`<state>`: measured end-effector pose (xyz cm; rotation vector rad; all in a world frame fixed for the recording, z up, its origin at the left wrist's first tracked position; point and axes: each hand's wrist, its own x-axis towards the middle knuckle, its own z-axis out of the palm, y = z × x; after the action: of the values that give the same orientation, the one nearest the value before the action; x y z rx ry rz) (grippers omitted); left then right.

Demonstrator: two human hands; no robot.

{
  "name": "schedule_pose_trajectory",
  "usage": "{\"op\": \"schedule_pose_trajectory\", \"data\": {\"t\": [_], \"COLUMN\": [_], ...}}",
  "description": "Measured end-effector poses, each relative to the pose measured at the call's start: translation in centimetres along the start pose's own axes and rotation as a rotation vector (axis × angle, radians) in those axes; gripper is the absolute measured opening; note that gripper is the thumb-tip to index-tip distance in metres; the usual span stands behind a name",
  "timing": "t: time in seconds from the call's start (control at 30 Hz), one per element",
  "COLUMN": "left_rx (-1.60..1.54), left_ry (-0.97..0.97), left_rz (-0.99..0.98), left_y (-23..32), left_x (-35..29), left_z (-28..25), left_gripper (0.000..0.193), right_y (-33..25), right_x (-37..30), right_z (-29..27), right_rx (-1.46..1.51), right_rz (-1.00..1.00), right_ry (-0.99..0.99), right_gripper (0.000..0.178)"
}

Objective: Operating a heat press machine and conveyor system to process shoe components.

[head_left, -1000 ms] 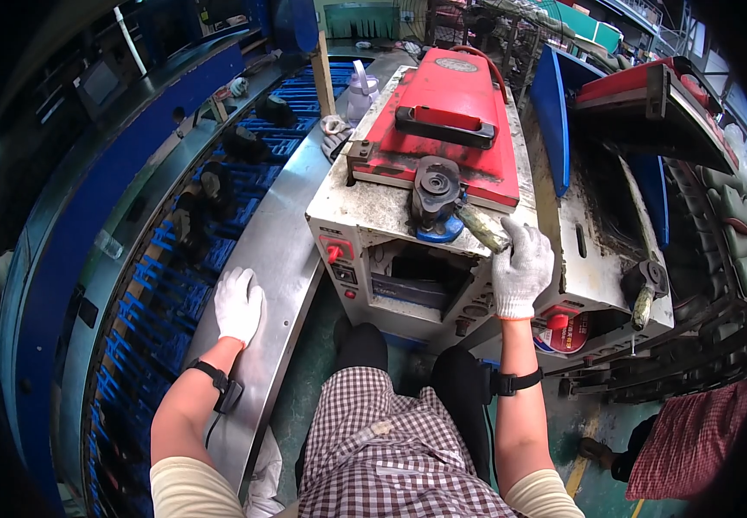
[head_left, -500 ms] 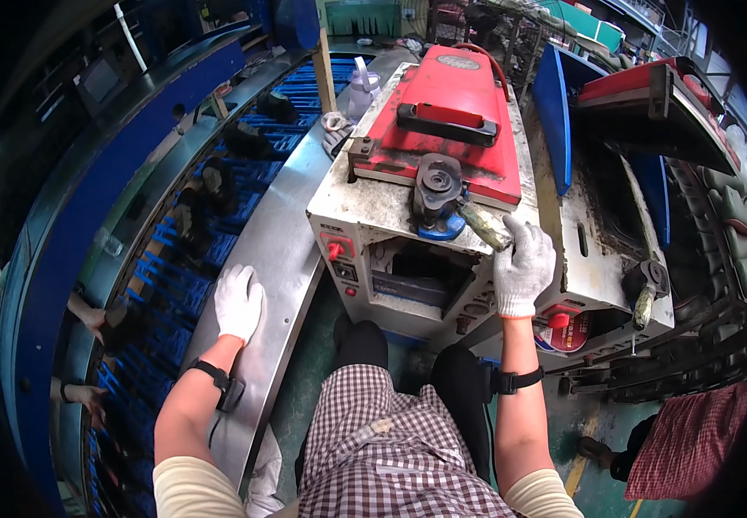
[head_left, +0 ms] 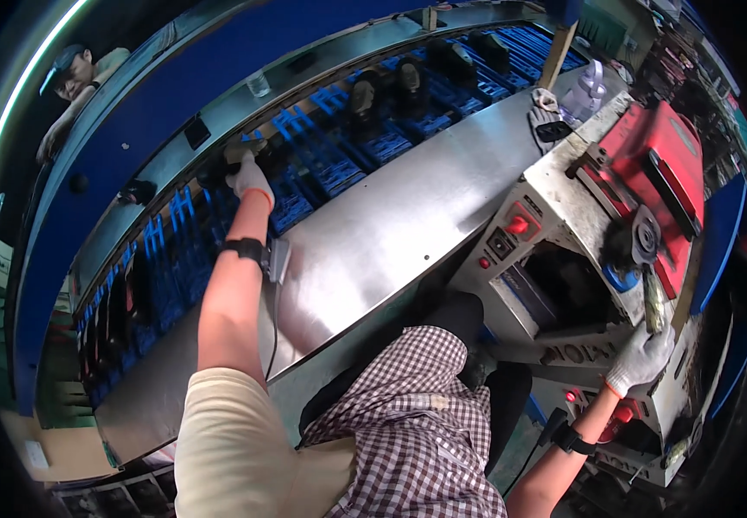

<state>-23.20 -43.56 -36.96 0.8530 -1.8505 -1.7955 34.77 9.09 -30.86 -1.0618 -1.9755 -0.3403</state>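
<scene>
Both my hands wear white knit gloves. My left hand (head_left: 251, 179) reaches over the metal ledge to the rack conveyor, its fingers closed on a dark shoe-like piece (head_left: 237, 153); the fingertips are partly hidden. Far to the right, my right hand (head_left: 643, 356) holds the lower end of a lever handle (head_left: 653, 298) wrapped in worn, yellowish tape. That lever joins a black round clamp (head_left: 645, 233) at the front of a machine's red lid (head_left: 663, 164), which is down.
Blue racks (head_left: 339, 160) carrying several dark shoe-like pieces run beyond the bare metal ledge (head_left: 391, 224). A blue beam (head_left: 175, 112) crosses above them. Across the line is another person (head_left: 71, 86). Gloves (head_left: 546, 121) and a pale purple bottle (head_left: 585, 91) stand by the machine.
My view has turned left. My left hand has moved from the metal ledge out to the racks and closed on a dark piece. The right hand stays at the lever handle.
</scene>
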Motion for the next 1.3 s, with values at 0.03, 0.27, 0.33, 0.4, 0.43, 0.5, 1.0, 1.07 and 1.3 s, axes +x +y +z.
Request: {"op": "schedule_pose_trajectory", "data": {"t": [0.03, 0.27, 0.33, 0.4, 0.43, 0.5, 1.0, 1.07, 1.3], "left_rx": [0.002, -0.118, -0.02, -0.01, -0.007, -0.014, -0.61, -0.66, 0.025], "left_ry": [0.025, -0.041, 0.074, -0.012, 0.018, 0.06, -1.618, -1.81, -2.165], "left_rz": [0.009, -0.501, -0.48, -0.468, -0.478, -0.46, -0.466, -0.548, -0.111], "left_y": [0.4, 2.4, 3.3, 3.4, 2.6, 1.7, 9.1, 11.4, 12.2], "left_x": [4.1, 6.4, 3.7, 6.2, 5.1, 6.8, -27.4, -34.7, -52.4], "left_z": [-0.7, 3.4, 5.4, 4.8, 5.9, 5.9, -10.9, -11.8, -10.3], "left_gripper": [0.108, 0.153, 0.164, 0.173, 0.17, 0.167, 0.079, 0.08, 0.071], "right_y": [-1.1, 0.2, 0.3, 0.2, 0.7, 0.3, -9.1, -11.1, -6.0], "right_x": [0.2, -0.2, -0.1, -0.1, -0.3, -0.3, -0.8, -0.8, -0.9], "right_z": [0.1, 0.2, -0.5, 0.3, -0.3, 0.0, -9.5, -12.8, -20.4], "right_rx": [0.049, 0.057, 0.071, 0.066, 0.019, 0.011, 0.998, 1.09, 1.552], "right_rz": [-0.055, 0.047, 0.038, 0.021, -0.001, 0.013, 0.152, -0.162, 0.29], "right_ry": [0.079, 0.022, 0.045, 0.055, 0.072, 0.047, 0.095, -0.151, -0.523], "right_gripper": [0.02, 0.03, 0.029, 0.028, 0.028, 0.028, 0.022, 0.038, 0.104]}}
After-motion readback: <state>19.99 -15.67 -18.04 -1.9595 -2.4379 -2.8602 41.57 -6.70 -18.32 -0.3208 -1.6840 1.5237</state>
